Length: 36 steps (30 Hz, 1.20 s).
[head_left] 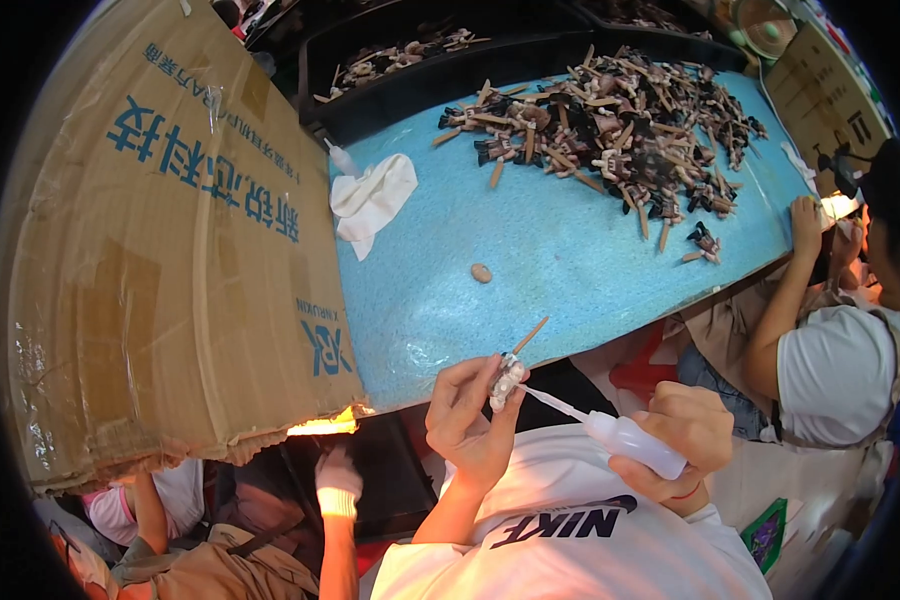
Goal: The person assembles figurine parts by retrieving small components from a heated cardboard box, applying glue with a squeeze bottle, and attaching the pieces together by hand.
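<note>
I had the left hand [467, 415] raised just off the near edge of the blue table [570, 260], its fingers pinched shut around a small pale figurine [508, 377] with a thin wooden stick [530, 335] jutting up and to the right from it. The right hand [682, 432] sat a little lower and to the right, wrapped tight around a white squeeze bottle [634, 442]. The bottle's long thin nozzle [553, 401] ran up-left across the gap between my hands, and its tip met the figurine at the left fingertips (whether it actually touched, I could not tell). So the figurine hung above the table's near edge, held only by the left hand, with the right hand well apart from it and joined only by that nozzle.

On the table, a lone tan oval piece [481, 273] lay near the middle, a crumpled white cloth [372, 200] near the left edge, and a heap of dark figurines on sticks [610, 130] filled the far right corner. A large cardboard sheet [160, 250] leaned over the left edge. Another person's arm [785, 290] rested on the right edge.
</note>
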Available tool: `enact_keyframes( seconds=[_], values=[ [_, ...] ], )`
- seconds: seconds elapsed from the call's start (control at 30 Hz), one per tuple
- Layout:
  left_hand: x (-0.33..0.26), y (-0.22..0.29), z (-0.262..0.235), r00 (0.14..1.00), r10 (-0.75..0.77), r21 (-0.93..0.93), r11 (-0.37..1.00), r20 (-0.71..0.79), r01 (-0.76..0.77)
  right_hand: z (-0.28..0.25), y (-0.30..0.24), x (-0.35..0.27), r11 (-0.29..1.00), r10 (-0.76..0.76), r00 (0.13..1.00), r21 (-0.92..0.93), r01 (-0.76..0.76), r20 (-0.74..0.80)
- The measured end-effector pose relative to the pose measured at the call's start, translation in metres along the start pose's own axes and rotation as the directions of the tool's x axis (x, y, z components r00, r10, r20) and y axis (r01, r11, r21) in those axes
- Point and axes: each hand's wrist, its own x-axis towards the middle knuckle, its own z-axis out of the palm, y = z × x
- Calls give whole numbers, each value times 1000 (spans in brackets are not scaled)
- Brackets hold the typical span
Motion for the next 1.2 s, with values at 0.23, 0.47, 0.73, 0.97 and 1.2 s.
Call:
enact_keyframes(
  seconds=[0.23, 0.47, 0.73, 0.97, 1.2],
  values=[
    [0, 3, 2, 999, -31, -41, 999, -20, 30, 2, -4, 1, 996, 9, 1000, -85, -9, 2],
    [-1, 2, 2, 1000, -23, -41, 999, -10, 22, -1, -4, 2, 999, 8, 1000, -32, -7, 22],
    [-1, 0, 3, 999, -38, -44, 998, -25, 37, 0, -2, 0, 997, 9, 1000, -71, -11, -24],
    [-2, 0, 1, 998, -54, -4, 999, -32, 53, -2, -2, 3, 998, 4, 1000, -61, -3, 21],
    [-5, -3, -2, 998, -56, 22, 998, -24, 56, 0, -1, -1, 996, 4, 1000, -84, -5, -12]
  ],
)
